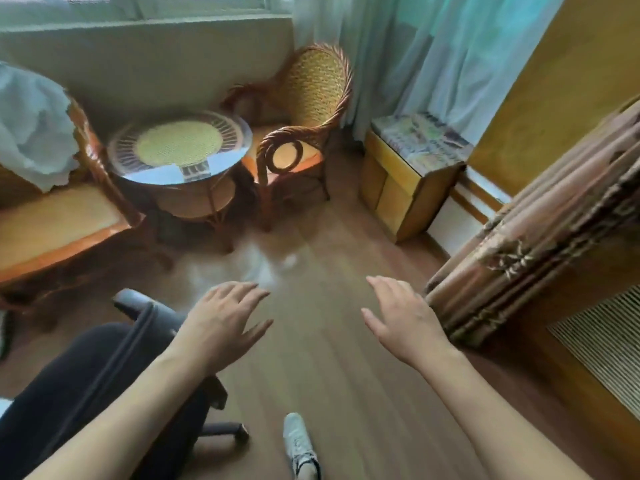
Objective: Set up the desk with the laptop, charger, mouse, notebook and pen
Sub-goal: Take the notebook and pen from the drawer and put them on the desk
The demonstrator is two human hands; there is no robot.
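No laptop, charger, mouse, notebook or pen shows in the head view, and no desk either. My left hand (221, 317) hovers over the wooden floor with its fingers spread and nothing in it, just right of a black office chair (86, 386). My right hand (405, 320) is held out beside it, also with fingers apart and holding nothing, close to the folds of a brown patterned curtain (540, 230).
A round glass-topped wicker table (180, 147) stands ahead between two wicker armchairs (304, 123). A small yellow cabinet (405, 181) sits against the right wall under pale curtains. My grey shoe (299, 445) is on the floor. A vent grille (602, 344) is at lower right.
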